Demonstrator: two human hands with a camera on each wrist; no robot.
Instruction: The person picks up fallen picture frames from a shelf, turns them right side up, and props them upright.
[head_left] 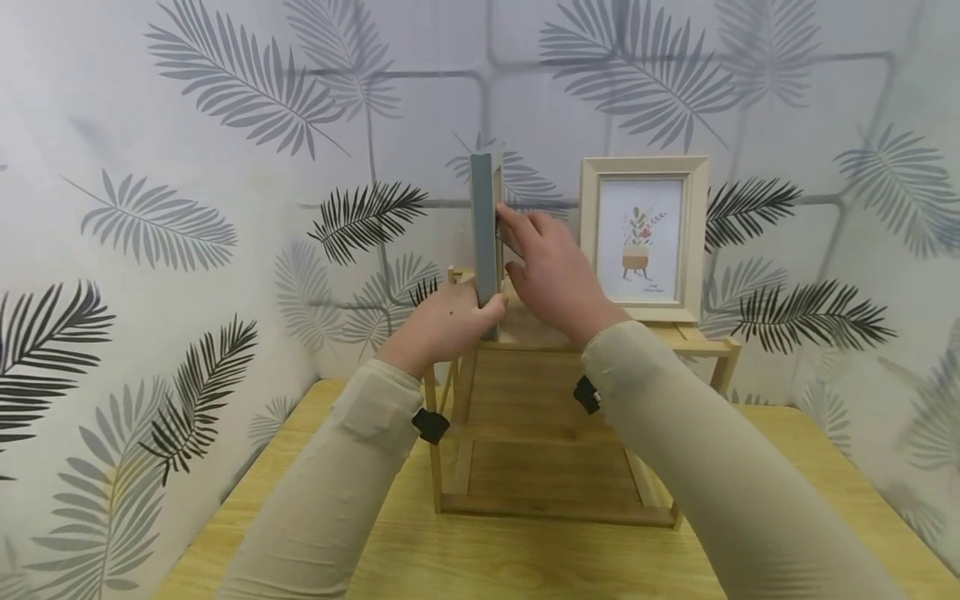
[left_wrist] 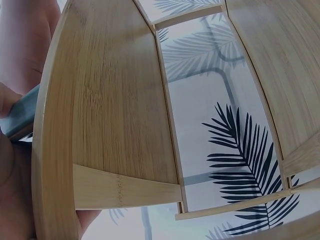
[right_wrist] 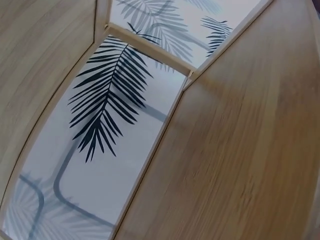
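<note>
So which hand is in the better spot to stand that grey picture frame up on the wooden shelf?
Probably the left hand: it grips the bottom of the grey picture frame, where it meets the top of the wooden shelf. The right hand only touches its side with straight fingers, steadying it.

The grey frame (head_left: 485, 229) stood upright and edge-on atop the shelf (head_left: 697, 343), left of the picture (head_left: 645, 237).
</note>
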